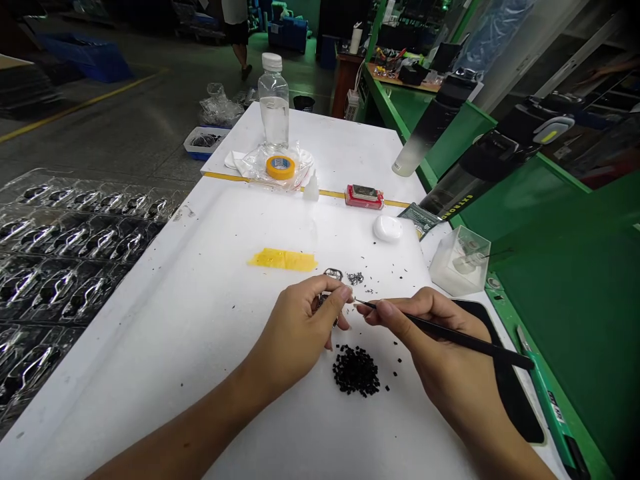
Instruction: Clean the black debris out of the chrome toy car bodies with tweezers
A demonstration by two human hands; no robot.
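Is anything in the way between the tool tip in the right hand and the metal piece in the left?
From this view, the fingertips of the left hand lie between the tip of the black tool and the partly hidden metal piece; nothing else visible blocks it.

Left grip (pixel 299 321) holds metal part (pixel 324 297); right grip (pixel 445 360), tool (pixel 477 343).

dark floor (pixel 145 123) | yellow floor line (pixel 85 105) | green partition (pixel 565 267) | white table (pixel 200 300) | dimly lit
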